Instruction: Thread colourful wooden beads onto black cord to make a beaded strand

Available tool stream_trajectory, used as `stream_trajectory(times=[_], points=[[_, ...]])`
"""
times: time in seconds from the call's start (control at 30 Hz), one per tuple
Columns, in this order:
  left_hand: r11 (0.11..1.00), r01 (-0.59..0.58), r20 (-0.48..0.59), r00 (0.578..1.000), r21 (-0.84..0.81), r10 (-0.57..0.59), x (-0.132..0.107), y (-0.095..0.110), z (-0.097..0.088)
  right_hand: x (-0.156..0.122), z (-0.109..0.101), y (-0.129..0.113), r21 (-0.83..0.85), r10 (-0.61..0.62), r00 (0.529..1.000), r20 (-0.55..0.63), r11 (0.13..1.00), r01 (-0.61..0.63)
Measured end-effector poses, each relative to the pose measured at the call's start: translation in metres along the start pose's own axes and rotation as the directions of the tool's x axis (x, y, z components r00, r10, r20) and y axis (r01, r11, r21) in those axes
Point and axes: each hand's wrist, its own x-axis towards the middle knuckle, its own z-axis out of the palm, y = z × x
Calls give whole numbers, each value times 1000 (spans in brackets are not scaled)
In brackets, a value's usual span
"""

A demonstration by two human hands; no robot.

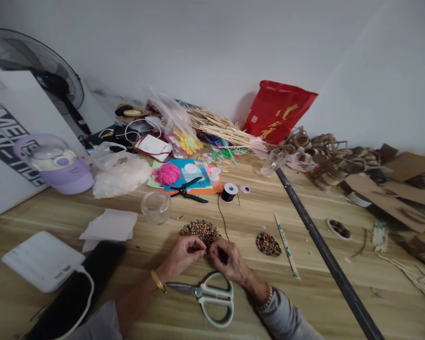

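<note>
My left hand [184, 255] and my right hand [228, 259] meet at the near middle of the wooden table [304, 302], fingers pinched together just below a pile of multicoloured beads [199, 230]. What they pinch is too small to make out. A thin black cord [222, 218] runs from my right hand up to a black spool [229, 192]. A second small heap of beads [268, 244] lies to the right. Pale green scissors [207, 295] lie shut below my hands.
A glass jar [156, 207], white tissue [109, 226], black pliers [188, 191] and pink yarn [167, 174] lie beyond. A white power bank [42, 260] and black phone [78, 288] sit left. A long black bar [326, 255] crosses right. A chopstick [286, 245], a red bag [278, 112] and a purple bottle [55, 163] are also present.
</note>
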Motion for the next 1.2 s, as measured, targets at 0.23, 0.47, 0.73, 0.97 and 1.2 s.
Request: stream_trajectory(times=[0.23, 0.47, 0.73, 0.97, 1.2], points=[[999, -30, 5, 1000, 44, 30, -1, -2, -1, 1, 1, 2, 3, -13, 1000, 2, 1000, 13], [997, -37, -9, 999, 61, 37, 0, -3, -1, 1, 0, 1, -5, -4, 1000, -8, 1000, 4], [994, -56, -12, 998, 93, 58, 0, -6, -1, 3, -1, -2, -6, 3, 1000, -9, 1000, -3], [994, -51, 4, 999, 94, 51, 0, -6, -1, 2, 0, 0, -3, -10, 1000, -3, 1000, 10], [996, -24, 8, 1000, 87, 23, -1, -2, -2, 1, 0, 0, 1, 3, 1000, 4, 1000, -3]])
